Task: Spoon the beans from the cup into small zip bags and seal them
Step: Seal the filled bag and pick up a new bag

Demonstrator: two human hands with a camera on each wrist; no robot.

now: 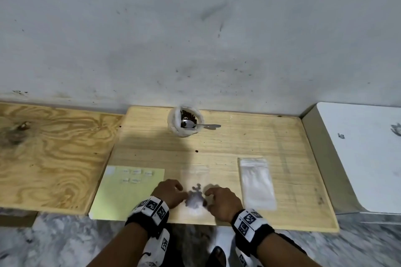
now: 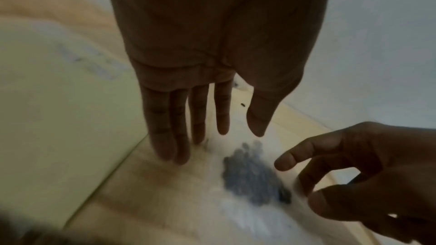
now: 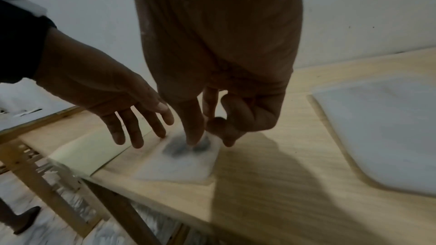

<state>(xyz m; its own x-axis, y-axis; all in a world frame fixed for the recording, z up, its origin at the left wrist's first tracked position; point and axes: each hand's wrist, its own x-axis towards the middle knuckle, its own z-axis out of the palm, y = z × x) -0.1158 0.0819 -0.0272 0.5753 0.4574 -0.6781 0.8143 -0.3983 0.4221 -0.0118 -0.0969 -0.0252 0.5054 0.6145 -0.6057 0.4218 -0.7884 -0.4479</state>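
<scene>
A small clear zip bag [image 1: 195, 182] with a clump of dark beans [image 1: 196, 196] lies flat near the table's front edge, blurred. My left hand [image 1: 178, 191] hovers at its left side with straight fingers [image 2: 165, 137] and holds nothing. My right hand [image 1: 213, 196] is at the bag's right edge with loosely curled fingers; thumb and fingers stay apart in the left wrist view, and its thumb tip [image 3: 193, 137] reaches down over the beans [image 3: 181, 148]. The white cup [image 1: 185, 122] of beans stands at the back by the wall, with the metal spoon [image 1: 200, 125] resting in it.
A stack of empty zip bags [image 1: 256, 182] lies to the right of my hands. A pale yellow sheet [image 1: 128, 197] with small labels lies to the left. One loose bean [image 1: 196, 151] sits mid-table. A plywood board [image 1: 50, 154] adjoins on the left and a white surface [image 1: 364, 158] on the right.
</scene>
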